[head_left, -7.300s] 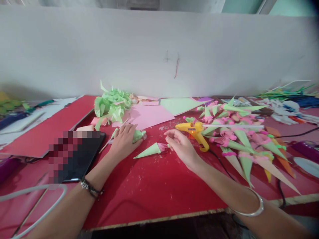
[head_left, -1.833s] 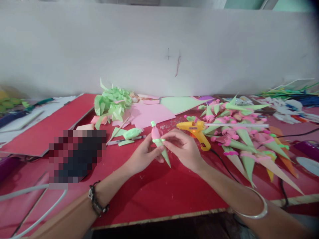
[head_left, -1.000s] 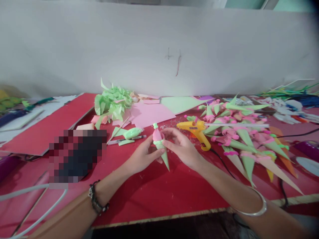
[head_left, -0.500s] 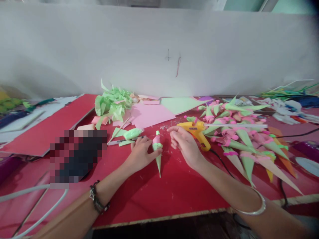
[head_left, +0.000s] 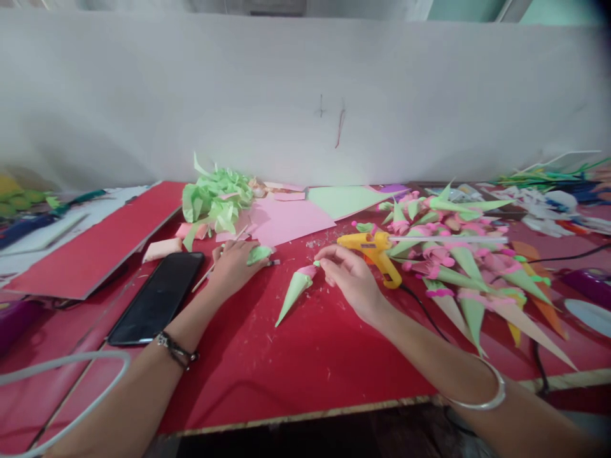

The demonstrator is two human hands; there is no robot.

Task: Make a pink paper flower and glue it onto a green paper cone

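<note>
A small paper ice cream cone (head_left: 294,292), light green with a pink top and a green bobble, is tilted on the red tabletop, its point toward me. The fingertips of my right hand (head_left: 352,280) pinch it at the bobble. My left hand (head_left: 233,266) is at the green wrapped lump (head_left: 259,256) and a thin stick (head_left: 203,278), back of the hand up. Its fingers look apart but are partly hidden, and I see no clear grip. A yellow glue gun (head_left: 377,251) with a clear glue stick lies just beyond my right hand.
Many finished-looking paper cones (head_left: 470,267) are heaped at the right. Crumpled green paper (head_left: 217,194) and pink sheets (head_left: 291,219) lie at the back. A black phone (head_left: 157,299) rests at the left beside a red board (head_left: 90,242). The table's front edge (head_left: 296,416) is near me.
My left hand has left the cone and moved left to the green lump. My right hand has taken the cone by its bobble, and its point has swung to the left.
</note>
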